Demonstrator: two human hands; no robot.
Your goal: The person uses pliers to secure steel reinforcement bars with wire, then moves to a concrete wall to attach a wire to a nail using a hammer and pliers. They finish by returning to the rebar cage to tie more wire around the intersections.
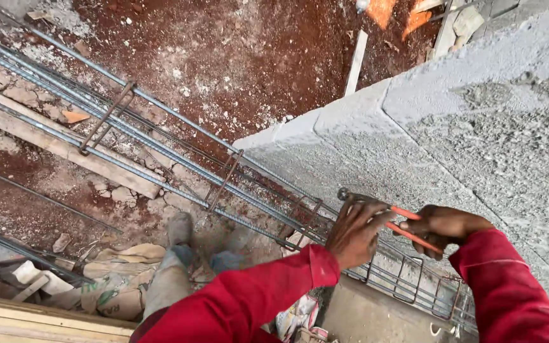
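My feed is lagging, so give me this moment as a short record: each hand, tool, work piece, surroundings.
left hand: on the rebar cage, by the pincer head
right hand: grips the pincer handles
pincers: orange handles, head at a cage bar
rebar cage: long bars with stirrups, running beside the block wall
block wall: grey, rough
ground: red soil, planks, sacks

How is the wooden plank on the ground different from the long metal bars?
The wooden plank is flat, wide and pale brown; the metal bars are thin, round and grey. The plank lies alone on the dirt; the bars run bundled inside square ties. Both lie slanted the same way.
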